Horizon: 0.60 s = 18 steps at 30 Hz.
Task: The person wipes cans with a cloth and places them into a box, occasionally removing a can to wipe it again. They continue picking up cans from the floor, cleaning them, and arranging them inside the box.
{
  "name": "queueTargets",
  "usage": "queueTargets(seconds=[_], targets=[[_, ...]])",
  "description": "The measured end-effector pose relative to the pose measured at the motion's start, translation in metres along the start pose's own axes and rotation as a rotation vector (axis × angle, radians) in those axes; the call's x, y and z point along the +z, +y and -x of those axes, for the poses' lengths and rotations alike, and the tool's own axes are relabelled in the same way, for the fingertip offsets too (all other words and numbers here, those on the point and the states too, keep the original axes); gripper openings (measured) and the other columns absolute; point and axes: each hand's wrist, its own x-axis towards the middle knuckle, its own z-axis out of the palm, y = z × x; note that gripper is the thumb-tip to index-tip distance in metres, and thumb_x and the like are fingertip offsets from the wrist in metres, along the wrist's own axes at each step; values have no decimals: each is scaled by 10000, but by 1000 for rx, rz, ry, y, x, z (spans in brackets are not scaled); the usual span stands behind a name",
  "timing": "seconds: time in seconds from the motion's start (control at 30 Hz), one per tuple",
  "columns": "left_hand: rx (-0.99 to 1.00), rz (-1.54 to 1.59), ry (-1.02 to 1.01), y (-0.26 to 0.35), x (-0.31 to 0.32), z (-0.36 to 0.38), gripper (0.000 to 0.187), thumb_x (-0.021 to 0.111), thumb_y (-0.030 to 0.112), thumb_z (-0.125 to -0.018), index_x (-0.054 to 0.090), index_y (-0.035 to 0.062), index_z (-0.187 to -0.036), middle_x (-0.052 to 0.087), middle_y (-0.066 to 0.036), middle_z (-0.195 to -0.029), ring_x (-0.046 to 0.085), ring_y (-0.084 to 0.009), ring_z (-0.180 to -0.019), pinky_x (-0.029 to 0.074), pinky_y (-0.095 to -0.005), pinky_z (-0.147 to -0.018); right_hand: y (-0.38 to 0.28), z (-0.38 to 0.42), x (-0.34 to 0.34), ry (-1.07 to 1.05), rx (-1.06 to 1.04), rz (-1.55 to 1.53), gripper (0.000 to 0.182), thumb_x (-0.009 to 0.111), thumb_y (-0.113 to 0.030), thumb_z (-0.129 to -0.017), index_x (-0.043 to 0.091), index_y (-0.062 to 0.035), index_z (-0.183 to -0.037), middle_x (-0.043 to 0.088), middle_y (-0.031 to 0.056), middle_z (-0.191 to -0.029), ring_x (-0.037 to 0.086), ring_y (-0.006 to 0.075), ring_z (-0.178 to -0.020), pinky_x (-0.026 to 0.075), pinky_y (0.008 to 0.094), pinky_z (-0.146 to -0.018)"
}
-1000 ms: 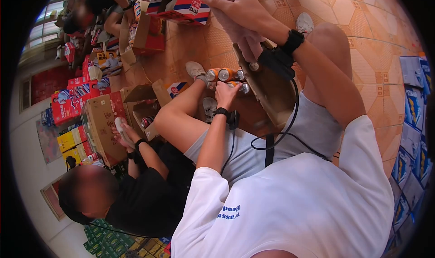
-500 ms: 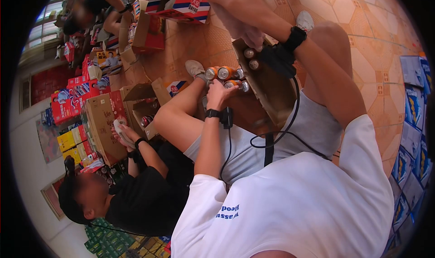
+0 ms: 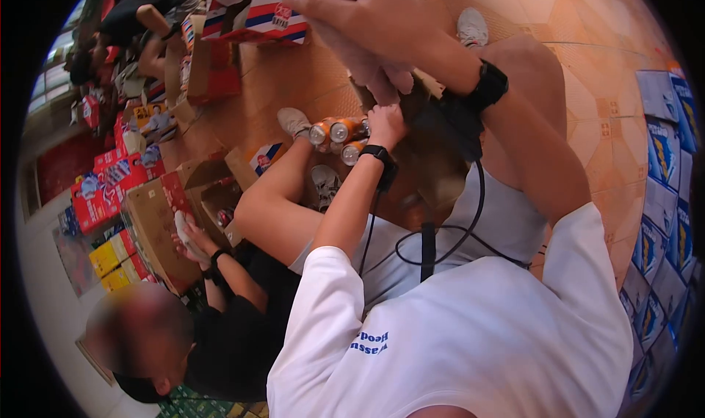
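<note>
A limp pinkish cloth hangs from my right hand, whose thumb points left over it; its other fingers are partly hidden. Just below the hanging end is my left hand, fingers curled and closed close to the cloth. What they hold, if anything, is hidden. Several orange cans stand grouped on the floor left of my left hand, silver tops showing. Beside them, between my legs, an open cardboard box sits partly behind my right forearm and its wrist device.
On the left, a person in black handles a white cloth near brown cartons. Another person is at the far left. A striped carton lies ahead. Blue boxes are stacked right. A black cable loops over my lap.
My left hand has moved from above the cans up and right to the cloth's lower end by the box. My right hand and the cloth have shifted slightly left. The view has tilted a little.
</note>
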Motion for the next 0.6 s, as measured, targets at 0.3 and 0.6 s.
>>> queueTargets(seconds=[0.3, 0.6], targets=[[-279, -430, -269, 12, 62, -7, 483, 594, 313, -924, 584, 190, -1391, 580, -253, -1314, 522, -403, -1269, 300, -567, -1121, -18, 11, -9, 26, -49, 171, 463, 695, -392, -952, 678, 55, -1070, 701, 133, -829, 661, 216, -779, 516, 358, -729], [-356, -308, -227, 13, 86, -9, 478, 683, 313, -897, 609, 84, -1310, 518, -187, -1347, 532, -367, -1244, 491, -450, -953, -6, 0, -22, 33, 249, -86, 341, 707, -273, -966, 667, 8, -1155, 666, 17, -871, 603, 79, -768, 498, 262, -665]])
